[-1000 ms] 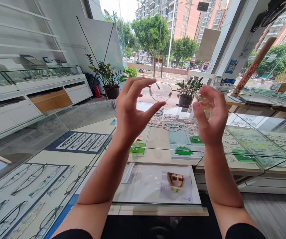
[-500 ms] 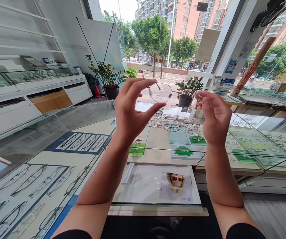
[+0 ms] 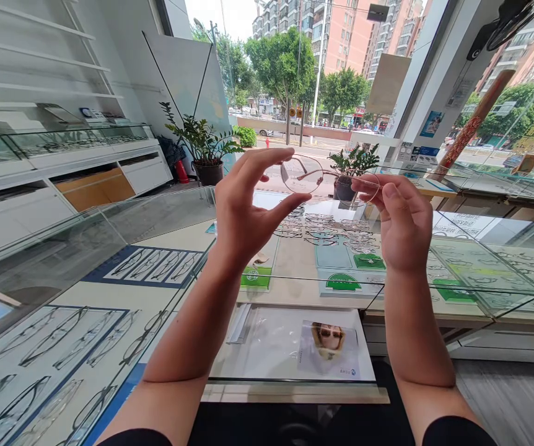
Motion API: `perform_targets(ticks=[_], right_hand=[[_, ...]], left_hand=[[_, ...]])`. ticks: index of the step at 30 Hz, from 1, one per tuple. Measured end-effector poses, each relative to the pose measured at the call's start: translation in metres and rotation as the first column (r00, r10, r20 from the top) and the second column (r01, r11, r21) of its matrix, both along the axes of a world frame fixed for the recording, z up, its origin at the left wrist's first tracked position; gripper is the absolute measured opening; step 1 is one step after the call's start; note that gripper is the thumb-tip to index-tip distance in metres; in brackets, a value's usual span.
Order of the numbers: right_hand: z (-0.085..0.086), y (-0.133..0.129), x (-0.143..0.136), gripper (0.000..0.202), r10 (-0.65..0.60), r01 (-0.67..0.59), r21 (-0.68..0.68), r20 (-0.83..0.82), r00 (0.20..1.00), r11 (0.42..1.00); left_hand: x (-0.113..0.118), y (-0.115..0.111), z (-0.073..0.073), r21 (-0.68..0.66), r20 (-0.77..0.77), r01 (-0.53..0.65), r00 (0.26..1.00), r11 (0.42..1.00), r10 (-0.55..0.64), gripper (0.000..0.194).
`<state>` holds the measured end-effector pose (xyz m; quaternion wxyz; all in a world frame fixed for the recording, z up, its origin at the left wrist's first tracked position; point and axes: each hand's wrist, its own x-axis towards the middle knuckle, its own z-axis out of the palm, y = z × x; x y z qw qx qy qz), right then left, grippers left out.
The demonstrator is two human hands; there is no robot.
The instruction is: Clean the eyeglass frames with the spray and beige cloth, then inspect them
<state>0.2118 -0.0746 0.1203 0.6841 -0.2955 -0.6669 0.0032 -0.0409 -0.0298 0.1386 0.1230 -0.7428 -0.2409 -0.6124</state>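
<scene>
A pair of thin, round-rimmed eyeglasses (image 3: pixel 321 180) is held up in front of me at about eye level. My left hand (image 3: pixel 254 207) has its index finger at the top and its thumb at the bottom of the left rim. Through the left lens both temple arms show, slanting inward behind the frame. On the other side is my right hand (image 3: pixel 399 214), its fingers stretched out behind the right lens and its thumb beside the outer rim. Whether those fingers touch the temple or hinge cannot be made out.
Glass display counters surround me, with rows of frames on trays (image 3: pixel 153 265) at left and more frames (image 3: pixel 336 228) ahead. Below my hands lies a white panel (image 3: pixel 267 347) with a sunglasses picture. Potted plants (image 3: pixel 207 170) stand beyond, before the street window.
My right fingers have moved left, from a pinch at the frame's outer end to behind the right lens. The right temple has swung inward. My left hand has hardly moved.
</scene>
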Motion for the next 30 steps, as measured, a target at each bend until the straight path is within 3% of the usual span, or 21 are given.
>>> perform_targets(ticks=[12, 20, 30], right_hand=[[0.004, -0.006, -0.005, 0.039, 0.044, -0.044, -0.017, 0.000, 0.999, 0.999], [0.004, -0.011, -0.007, 0.036, 0.058, -0.058, -0.032, -0.021, 0.998, 0.998], [0.006, -0.013, -0.010, 0.035, 0.177, -0.183, -0.051, -0.105, 0.979, 0.982]], left_hand=[[0.000, -0.002, -0.001, -0.035, 0.010, 0.067, 0.998, 0.997, -0.067, 0.064], [-0.001, -0.003, 0.000, -0.037, -0.017, 0.042, 0.999, 0.998, -0.043, 0.065], [-0.002, 0.012, -0.003, 0.031, 0.036, 0.191, 0.981, 0.981, -0.192, 0.068]])
